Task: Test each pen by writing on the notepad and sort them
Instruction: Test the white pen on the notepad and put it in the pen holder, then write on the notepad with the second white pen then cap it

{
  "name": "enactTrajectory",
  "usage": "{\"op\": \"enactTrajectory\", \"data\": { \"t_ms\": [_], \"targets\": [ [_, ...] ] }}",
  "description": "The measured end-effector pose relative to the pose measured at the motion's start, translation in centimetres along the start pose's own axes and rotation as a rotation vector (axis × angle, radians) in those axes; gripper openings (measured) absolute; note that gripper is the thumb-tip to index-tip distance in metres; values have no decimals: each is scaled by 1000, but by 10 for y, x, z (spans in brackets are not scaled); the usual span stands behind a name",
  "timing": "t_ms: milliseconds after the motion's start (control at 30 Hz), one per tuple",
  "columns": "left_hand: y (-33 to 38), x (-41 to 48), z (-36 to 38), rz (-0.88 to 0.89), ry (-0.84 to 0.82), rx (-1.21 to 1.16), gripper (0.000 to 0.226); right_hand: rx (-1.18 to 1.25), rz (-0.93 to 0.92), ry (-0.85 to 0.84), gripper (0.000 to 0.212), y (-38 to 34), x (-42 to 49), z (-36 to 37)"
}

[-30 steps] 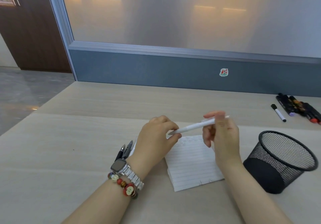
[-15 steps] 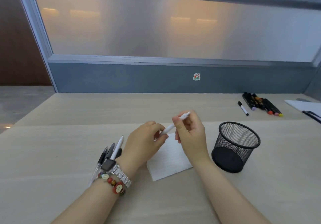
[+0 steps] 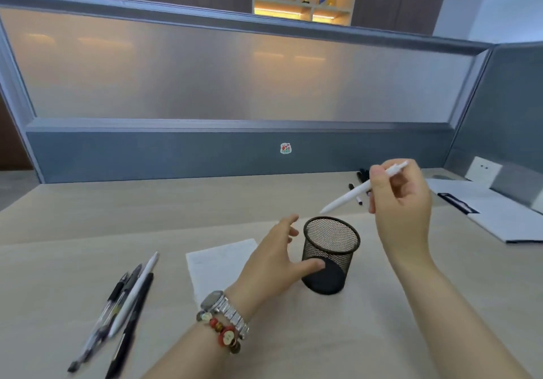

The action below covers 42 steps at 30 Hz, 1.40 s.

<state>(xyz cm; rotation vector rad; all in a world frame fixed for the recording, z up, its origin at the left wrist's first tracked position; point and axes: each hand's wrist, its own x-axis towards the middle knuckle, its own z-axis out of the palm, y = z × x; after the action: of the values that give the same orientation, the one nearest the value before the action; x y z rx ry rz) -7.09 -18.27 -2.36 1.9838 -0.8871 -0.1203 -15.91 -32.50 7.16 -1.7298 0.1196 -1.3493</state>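
Wood-grain desk [image 3: 88, 211] against a grey partition. Left hand [image 3: 273, 264] is cupping the mesh pen cup [image 3: 330, 253], fingers apart, probably steadying it. Right hand [image 3: 401, 202] is pinching the white pen [image 3: 363, 187] tip-down above it, likely sorting. Notepad [image 3: 219, 261] sits centre-front, writing illegible; marker pile behind the hand is mostly hidden.
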Motion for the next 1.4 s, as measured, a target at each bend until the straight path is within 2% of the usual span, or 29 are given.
{"op": "enactTrajectory", "data": {
  "t_ms": [100, 267, 500, 600, 700, 767, 800, 900, 1000, 1067, 1133, 1233, 1400],
  "targets": [
    [1, 3, 19, -17, -29, -41, 99, -72, 35, -46, 19, 20, -4, -10],
    [2, 8, 34, -30, -25, -95, 105, -216, 106, -335, 13, 45, -17, -10],
    [0, 9, 37, -14, 7, -110, 101, -471, -54, -637, 14, 49, -33, -25],
    [0, 10, 38, -6, 13, -104, 99, -541, -75, -714, 14, 46, -34, -32],
    [2, 9, 38, -4, 0, -94, 99, -585, -58, -757, 25, 43, -34, -35],
    [4, 7, 34, -2, -15, -70, 99, -554, -72, -691, 33, 37, -33, -33],
    [4, 5, 30, -4, -17, -52, 98, -517, -90, -627, 30, 33, -33, -30],
    [2, -1, 10, 15, -2, 19, 76, -385, -146, -413, 19, 20, -34, -13],
    [-1, -11, -22, 40, 67, 94, 38, -286, -193, -361, 24, 7, -45, 16],
    [-3, -19, -44, 32, 117, 114, 19, -236, -166, -406, 22, 3, -55, 39],
    [-10, -29, -69, -3, 158, 146, 9, -186, -57, -503, 15, 5, -67, 68],
    [-31, -48, -104, -75, 201, 290, 11, -170, 127, -702, 12, 13, -90, 109],
    [-79, -79, -153, -245, 263, 704, 14, -183, 200, -838, 15, 15, -123, 162]
  ]
}}
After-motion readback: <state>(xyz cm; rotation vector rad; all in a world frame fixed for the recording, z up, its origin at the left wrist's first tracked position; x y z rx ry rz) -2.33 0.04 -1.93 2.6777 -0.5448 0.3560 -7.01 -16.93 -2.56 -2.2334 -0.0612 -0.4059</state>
